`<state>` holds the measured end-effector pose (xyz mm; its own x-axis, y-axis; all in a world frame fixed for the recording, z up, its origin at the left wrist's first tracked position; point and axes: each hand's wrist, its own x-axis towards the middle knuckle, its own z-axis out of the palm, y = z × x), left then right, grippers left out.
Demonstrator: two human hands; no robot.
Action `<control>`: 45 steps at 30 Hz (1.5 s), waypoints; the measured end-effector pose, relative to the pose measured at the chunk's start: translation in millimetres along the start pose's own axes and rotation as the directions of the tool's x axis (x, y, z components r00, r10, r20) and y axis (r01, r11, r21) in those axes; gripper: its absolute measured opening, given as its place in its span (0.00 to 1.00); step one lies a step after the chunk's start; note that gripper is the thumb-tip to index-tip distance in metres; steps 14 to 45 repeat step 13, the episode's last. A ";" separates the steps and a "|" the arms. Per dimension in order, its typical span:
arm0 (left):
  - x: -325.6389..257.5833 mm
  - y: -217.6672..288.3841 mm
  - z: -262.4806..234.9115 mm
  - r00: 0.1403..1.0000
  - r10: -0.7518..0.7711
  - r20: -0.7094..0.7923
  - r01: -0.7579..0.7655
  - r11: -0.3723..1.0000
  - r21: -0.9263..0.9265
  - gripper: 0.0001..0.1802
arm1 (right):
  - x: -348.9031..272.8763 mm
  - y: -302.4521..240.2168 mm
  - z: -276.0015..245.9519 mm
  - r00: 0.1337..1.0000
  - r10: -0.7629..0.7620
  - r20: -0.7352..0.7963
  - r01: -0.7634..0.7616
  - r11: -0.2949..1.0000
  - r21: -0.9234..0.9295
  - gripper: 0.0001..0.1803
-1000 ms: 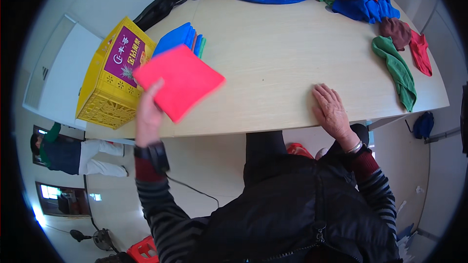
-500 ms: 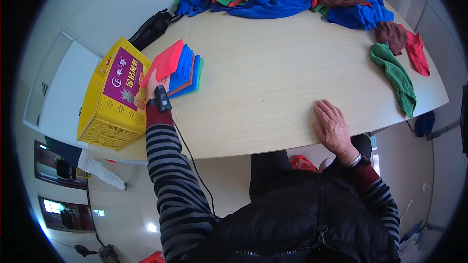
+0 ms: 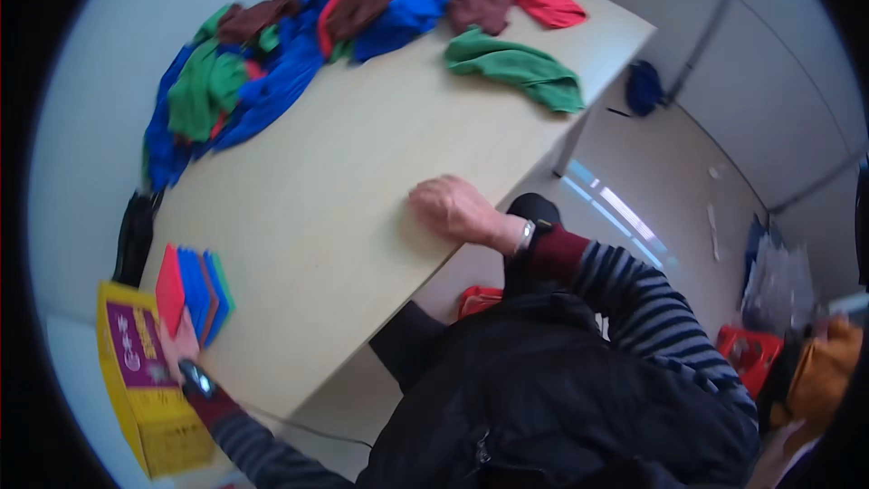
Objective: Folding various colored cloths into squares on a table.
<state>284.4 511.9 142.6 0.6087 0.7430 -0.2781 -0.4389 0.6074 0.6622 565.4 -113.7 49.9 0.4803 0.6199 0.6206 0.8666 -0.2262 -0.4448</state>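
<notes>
At the lower left, my left hand [image 3: 179, 344] grips the near edge of a red folded cloth [image 3: 169, 290]. That cloth is the leftmost layer of a small leaning stack, with blue folded cloths [image 3: 192, 294], a brown one and a green one [image 3: 223, 282] beside it. The fingers are partly blurred. My right hand [image 3: 450, 208] rests on the table near its front edge, fingers loosely curved and smeared by motion, with nothing seen in them. The nearest loose item to it is a crumpled green cloth [image 3: 520, 70] farther right.
A yellow crate [image 3: 167, 426] with a purple label stands left of the stack. Behind it lies a black object [image 3: 136, 235]. Crumpled blue, green, red and brown cloths [image 3: 281, 81] heap along the far side of the pale table [image 3: 308, 226]. A red plastic container [image 3: 749, 358] is on the floor.
The whole view has swung to the right, showing more floor on that side. My left hand stays at the red folded cloth. My right hand's fingers have gone from flat to more curved.
</notes>
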 end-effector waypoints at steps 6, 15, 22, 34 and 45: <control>-50.4 -57.0 -28.1 0.939 -0.245 0.243 0.132 0.906 0.402 0.20 | -7.7 145.7 -167.5 0.828 0.023 -0.561 -0.369 0.775 -0.513 0.09; -110.4 -131.8 -48.0 0.888 -0.380 0.260 0.266 0.884 0.384 0.17 | -24.1 214.8 -225.3 0.464 0.845 -0.265 -0.800 0.272 -0.535 0.33; -110.4 -131.8 -48.0 0.888 -0.380 0.260 0.266 0.884 0.384 0.17 | -24.1 214.8 -225.3 0.464 0.845 -0.265 -0.800 0.272 -0.535 0.33; -110.4 -131.8 -48.0 0.888 -0.380 0.260 0.266 0.884 0.384 0.17 | -24.1 214.8 -225.3 0.464 0.845 -0.265 -0.800 0.272 -0.535 0.33; -110.4 -131.8 -48.0 0.888 -0.380 0.260 0.266 0.884 0.384 0.17 | -24.1 214.8 -225.3 0.464 0.845 -0.265 -0.800 0.272 -0.535 0.33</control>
